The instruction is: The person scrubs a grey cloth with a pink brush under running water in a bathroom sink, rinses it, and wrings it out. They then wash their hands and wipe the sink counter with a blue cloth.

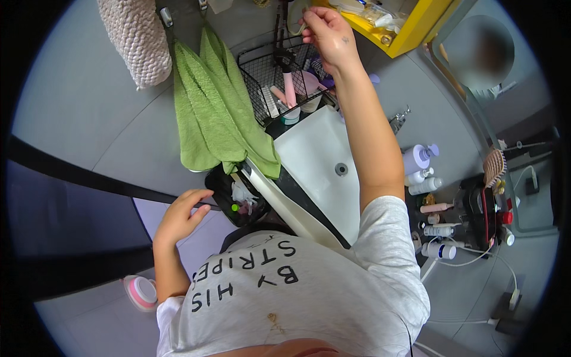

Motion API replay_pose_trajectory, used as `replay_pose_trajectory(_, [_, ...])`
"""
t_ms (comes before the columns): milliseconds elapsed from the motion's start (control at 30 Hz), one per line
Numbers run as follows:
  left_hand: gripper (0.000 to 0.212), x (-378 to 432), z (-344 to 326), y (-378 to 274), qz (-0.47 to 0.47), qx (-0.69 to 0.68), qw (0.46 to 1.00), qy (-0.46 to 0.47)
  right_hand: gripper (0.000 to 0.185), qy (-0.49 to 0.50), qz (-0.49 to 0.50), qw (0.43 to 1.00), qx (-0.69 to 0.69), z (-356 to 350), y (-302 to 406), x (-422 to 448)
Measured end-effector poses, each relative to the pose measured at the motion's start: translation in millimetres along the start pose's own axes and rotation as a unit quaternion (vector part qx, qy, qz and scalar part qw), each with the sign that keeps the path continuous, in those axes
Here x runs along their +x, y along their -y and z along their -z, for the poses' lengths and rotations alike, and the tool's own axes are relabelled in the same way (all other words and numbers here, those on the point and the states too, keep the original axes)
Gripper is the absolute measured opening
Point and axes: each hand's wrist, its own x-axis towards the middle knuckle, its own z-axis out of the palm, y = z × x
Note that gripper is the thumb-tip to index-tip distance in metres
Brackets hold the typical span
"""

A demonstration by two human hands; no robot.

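My right hand [332,40] is raised above the wire basket, near the yellow cabinet. Its thumb and fingers pinch a thin, pale loop [293,27], which looks like a cord or band; part of it is cut off by the view's top edge. Lower on the left, my left hand [180,218] hangs empty with its fingers apart. Nearest to it is a black bin [218,192] with crumpled waste and a bright green cap inside. A green towel [209,107] hangs from a hook between my hands.
The white washbasin [308,156] lies below my right forearm. A black wire basket [252,85] holds brushes and small containers. Pump bottles [415,158] line the counter beside the tap [398,119]. The yellow cabinet [403,38] juts out at upper right, beside a mirror [482,111].
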Motion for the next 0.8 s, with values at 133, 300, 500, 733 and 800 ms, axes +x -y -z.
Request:
replay_pose_trajectory(133, [0.033, -28, 3, 5, 0.047, 0.018, 0.998, -0.034, 0.012, -0.02, 0.014, 1.0, 0.004, -26, -10, 16])
replay_pose_trajectory(300, [0.033, -46, 3, 1, 0.1, 0.015, 0.993, -0.053, 0.02, -0.015, -0.014, 1.0, 0.014, -63, -1, 10])
replay_pose_trajectory(500, [0.033, -47, -1, 3, 0.084, 0.017, 0.995, -0.054, 0.015, 0.068, -0.031, 0.983, 0.169, -77, -13, 32])
replay_pose_trajectory(733, [0.033, -39, -7, 2, 0.067, 0.02, 0.997, -0.036, 0.008, 0.02, -0.081, 0.97, 0.227, -102, -21, 60])
replay_pose_trajectory(800, [0.034, -39, -6, 3, 0.066, 0.018, 0.997, -0.029, 0.008, 0.017, -0.082, 0.979, 0.186, -101, -21, 50])
